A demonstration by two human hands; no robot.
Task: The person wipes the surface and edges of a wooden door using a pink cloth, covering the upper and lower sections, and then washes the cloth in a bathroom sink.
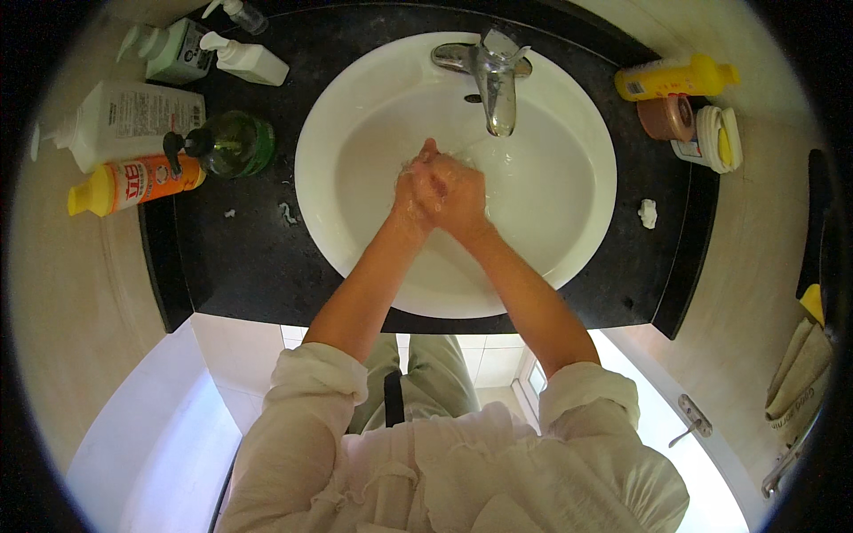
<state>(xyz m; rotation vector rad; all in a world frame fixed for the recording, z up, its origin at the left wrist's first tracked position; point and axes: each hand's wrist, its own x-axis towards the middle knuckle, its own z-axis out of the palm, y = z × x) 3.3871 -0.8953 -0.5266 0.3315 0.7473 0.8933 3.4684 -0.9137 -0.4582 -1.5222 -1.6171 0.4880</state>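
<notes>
Both my hands are pressed together over the white oval washbasin [320,220], wet and partly covered in foam. My right hand [463,190] wraps over my left hand [414,190], whose fingers are mostly hidden. One thumb or finger sticks up at the far side of the pair. Behind them, to the right, stands a chrome single-lever faucet [500,86]. I cannot make out a water stream from its spout. Some water lies in the bowl around my hands.
On the black countertop [253,266], a green pump bottle [240,143], an orange bottle with a yellow cap [150,183] and several white pump bottles crowd the left. A yellow bottle [666,78], a brown jar [666,118] and a white tub [710,140] sit right. A towel [796,376] hangs right.
</notes>
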